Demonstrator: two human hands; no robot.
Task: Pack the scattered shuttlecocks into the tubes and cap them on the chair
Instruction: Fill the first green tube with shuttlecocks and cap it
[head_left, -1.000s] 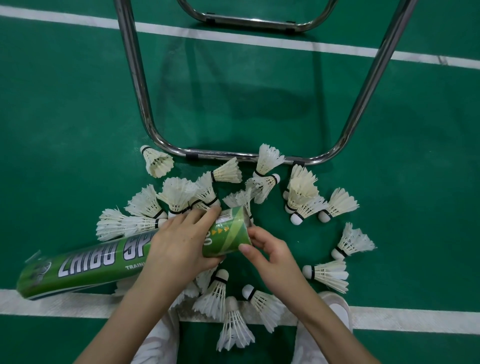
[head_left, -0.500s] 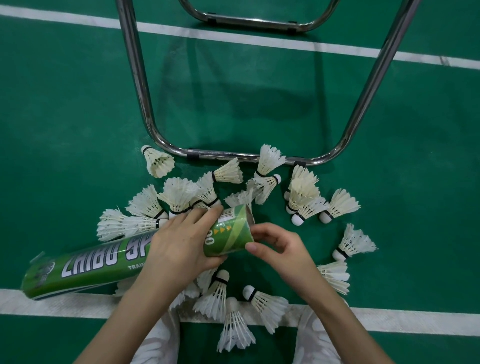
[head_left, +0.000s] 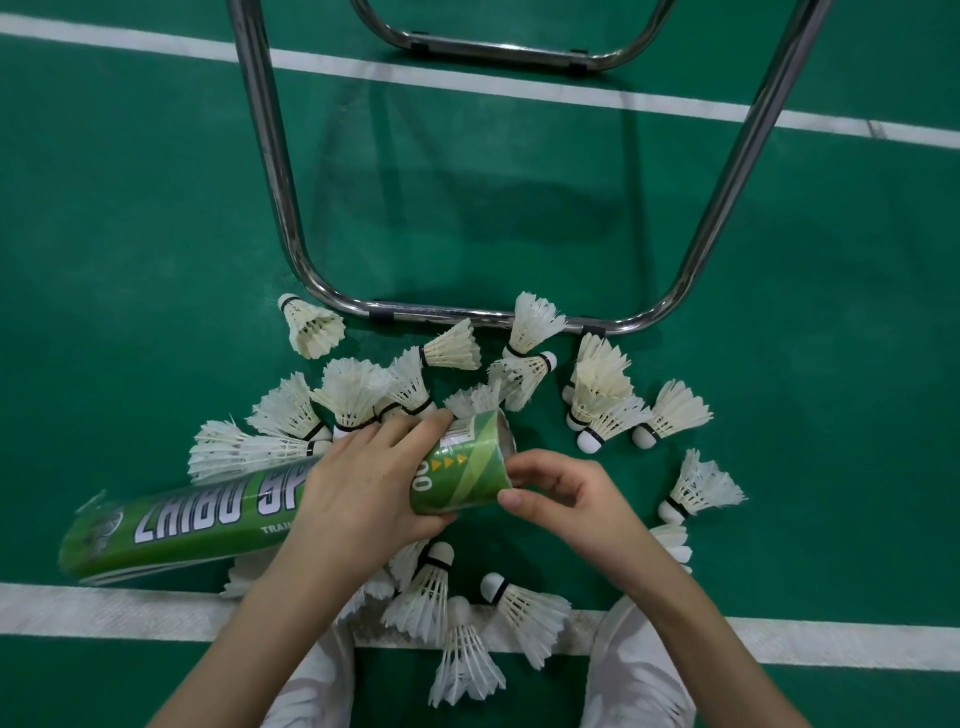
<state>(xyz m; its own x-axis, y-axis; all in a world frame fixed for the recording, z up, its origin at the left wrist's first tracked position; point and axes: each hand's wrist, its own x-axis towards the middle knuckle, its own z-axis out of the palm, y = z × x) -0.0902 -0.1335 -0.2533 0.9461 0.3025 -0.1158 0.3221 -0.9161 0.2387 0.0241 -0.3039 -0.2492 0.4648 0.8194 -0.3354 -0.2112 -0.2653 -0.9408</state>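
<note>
Chair (head_left: 291, 218) cut off at the top edge: only two chrome floor loops in view, seat out of frame. Far end of the green tube (head_left: 171, 525) blurred near nine o'clock; cap or no cap there impossible to tell. Tube interior not visible, contents unknown. Lettering on the tube partly covered by the left hand (head_left: 358, 493).

One tube only, lying nearly level above the floor, open mouth toward three o'clock, at the frame's centre. Left hand wrapped round the tube near its mouth, thumb below, fingers over the top. Right hand (head_left: 566, 499) at the mouth, fingers curled at the rim, thumb against the lower edge; whether anything is pinched inside that curl cannot be told.

Shuttlecocks (head_left: 353, 389) scattered on the green court floor (head_left: 130, 260), roughly twenty, exact count uncertain because several overlap or lie hidden beneath hands and tube. Cluster of about seven from ten to twelve o'clock of the hands, about six at one to two o'clock near the closer chair loop, two at three o'clock, one partly hidden by the right wrist, and some five at six o'clock across a white line (head_left: 104, 608). One shuttlecock (head_left: 535, 322) resting over the chrome bar.

White shoes (head_left: 639, 670) at the bottom edge, partly hidden by forearms.
</note>
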